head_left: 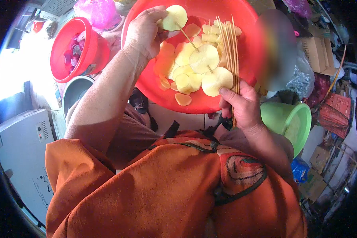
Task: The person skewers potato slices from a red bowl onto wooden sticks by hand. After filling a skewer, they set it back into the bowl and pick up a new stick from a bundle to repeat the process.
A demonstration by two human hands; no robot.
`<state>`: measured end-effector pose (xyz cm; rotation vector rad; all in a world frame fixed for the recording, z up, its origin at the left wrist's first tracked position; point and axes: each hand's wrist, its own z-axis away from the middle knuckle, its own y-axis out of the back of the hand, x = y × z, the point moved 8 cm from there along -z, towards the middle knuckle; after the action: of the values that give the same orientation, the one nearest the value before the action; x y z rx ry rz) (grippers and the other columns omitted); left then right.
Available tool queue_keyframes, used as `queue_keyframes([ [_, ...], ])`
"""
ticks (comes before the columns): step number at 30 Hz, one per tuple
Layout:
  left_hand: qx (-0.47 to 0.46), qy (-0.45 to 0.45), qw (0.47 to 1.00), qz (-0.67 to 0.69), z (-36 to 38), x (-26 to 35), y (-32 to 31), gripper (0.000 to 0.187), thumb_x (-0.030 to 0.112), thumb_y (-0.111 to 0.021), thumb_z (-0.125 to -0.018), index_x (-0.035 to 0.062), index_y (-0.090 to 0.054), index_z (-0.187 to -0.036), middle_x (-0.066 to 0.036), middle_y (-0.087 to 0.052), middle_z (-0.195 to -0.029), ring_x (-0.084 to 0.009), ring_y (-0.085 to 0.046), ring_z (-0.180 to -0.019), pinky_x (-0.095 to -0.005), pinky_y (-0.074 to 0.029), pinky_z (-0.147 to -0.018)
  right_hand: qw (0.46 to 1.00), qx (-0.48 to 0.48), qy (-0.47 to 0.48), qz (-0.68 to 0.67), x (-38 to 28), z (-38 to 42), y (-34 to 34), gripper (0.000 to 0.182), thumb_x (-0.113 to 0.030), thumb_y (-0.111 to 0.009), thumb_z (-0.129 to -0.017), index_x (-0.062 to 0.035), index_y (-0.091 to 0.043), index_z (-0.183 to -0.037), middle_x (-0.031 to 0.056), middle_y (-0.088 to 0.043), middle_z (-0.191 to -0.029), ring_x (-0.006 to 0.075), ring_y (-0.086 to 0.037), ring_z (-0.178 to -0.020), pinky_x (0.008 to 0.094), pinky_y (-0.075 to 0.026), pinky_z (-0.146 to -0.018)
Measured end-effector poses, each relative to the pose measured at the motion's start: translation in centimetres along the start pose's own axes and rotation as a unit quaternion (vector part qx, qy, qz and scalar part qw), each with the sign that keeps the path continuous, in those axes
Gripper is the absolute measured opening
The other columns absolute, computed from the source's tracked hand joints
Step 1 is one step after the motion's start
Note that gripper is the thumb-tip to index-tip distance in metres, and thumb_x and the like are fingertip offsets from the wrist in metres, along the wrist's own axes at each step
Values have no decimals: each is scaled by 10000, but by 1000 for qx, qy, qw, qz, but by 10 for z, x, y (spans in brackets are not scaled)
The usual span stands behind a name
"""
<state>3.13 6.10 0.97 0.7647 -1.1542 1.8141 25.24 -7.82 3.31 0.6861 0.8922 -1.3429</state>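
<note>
Above a large red basin (250, 47), my left hand (144, 33) pinches a pale yellow slice (174, 18) at the end of a thin skewer (188, 38). Two more slices sit on that skewer: one in the middle (204, 58) and one at its near end (217, 81). My right hand (244, 104) is closed around a bundle of wooden sticks (230, 51), its thumb on the edge of the near slice. Loose yellow slices (182, 99) lie in the basin below.
A red bucket (94, 51) with purple pieces stands at the upper left, above a grey bucket (73, 89). A green bucket (303, 127) is at the right, near cardboard boxes (317, 55) and a red crate (334, 115). A white appliance (23, 158) stands at the left.
</note>
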Motion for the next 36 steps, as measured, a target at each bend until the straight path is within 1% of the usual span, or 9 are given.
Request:
queue_keyframes([
  [2, -15, -10, 1000, -7, 2, 3, -4, 272, 180, -510, -891, -2, -529, -1092, -114, -615, -1001, -203, -625, -877, -309, -565, -663, 1000, -3, 3, -6, 0, 0, -1, 218, -160, -573, -843, -27, -547, -1014, 29, -548, -641, 93, -479, -438, 213, -392, -381],
  [5, -78, 44, 993, -74, 9, -6, -18, 279, 193, -513, -897, 12, -530, -1109, -99, -616, -996, -191, -620, -896, -311, -561, -675, 1000, -5, -2, -9, -1, -1, -1, 221, -163, -573, -846, -26, -544, -1016, 31, -547, -641, 95, -485, -445, 211, -403, -389],
  [8, -70, 72, 993, -64, 8, -11, -16, 292, 133, -505, -898, -52, -503, -1124, -155, -578, -1055, -253, -611, -915, -327, -569, -712, 1000, 2, 7, -14, 0, -2, 0, 222, -166, -571, -849, -24, -540, -1017, 31, -547, -641, 93, -487, -451, 209, -409, -393],
  [13, 18, -81, 989, -124, 10, 11, -11, 266, 160, -517, -898, -2, -530, -1109, -116, -618, -969, -222, -634, -843, -335, -562, -688, 1000, 12, 7, -9, -5, 0, 2, 219, -166, -566, -853, -19, -537, -1013, 28, -546, -649, 86, -491, -467, 208, -412, -396],
  [14, 18, -80, 989, -124, 6, 11, -7, 266, 160, -517, -898, -2, -530, -1109, -116, -618, -969, -222, -634, -843, -335, -562, -688, 1000, 13, 22, -4, -6, 0, 1, 223, -167, -567, -853, -18, -536, -1016, 28, -547, -653, 84, -493, -472, 208, -412, -397],
  [17, 23, -58, 993, -95, -8, 9, 5, 261, 162, -516, -902, -15, -538, -1092, -123, -618, -975, -226, -633, -862, -341, -569, -694, 999, 13, 35, 0, -8, 3, -1, 229, -165, -569, -851, -17, -536, -1023, 29, -549, -658, 83, -496, -478, 208, -413, -400],
  [28, -132, 120, 982, -67, 19, -18, -34, 286, 185, -477, -919, -25, -549, -1099, -134, -617, -1027, -230, -626, -907, -295, -565, -725, 1000, 3, 28, -6, 0, 1, 1, 234, -175, -569, -850, -19, -537, -1022, 33, -548, -649, 87, -495, -470, 212, -414, -401],
  [31, -176, 131, 972, -85, 28, -35, -44, 285, 188, -476, -919, -21, -557, -1095, -135, -616, -1043, -228, -622, -925, -305, -546, -774, 999, 16, 5, -32, -1, 0, 3, 226, -172, -567, -852, -23, -540, -1019, 33, -546, -640, 92, -494, -457, 212, -411, -395],
  [36, -167, 145, 971, -91, 28, -42, -42, 294, 193, -477, -919, -12, -556, -1113, -125, -624, -1046, -232, -615, -951, -332, -518, -821, 998, 31, 19, -56, 2, -2, 4, 216, -172, -566, -853, -23, -542, -1009, 34, -547, -635, 96, -493, -439, 211, -403, -387],
])
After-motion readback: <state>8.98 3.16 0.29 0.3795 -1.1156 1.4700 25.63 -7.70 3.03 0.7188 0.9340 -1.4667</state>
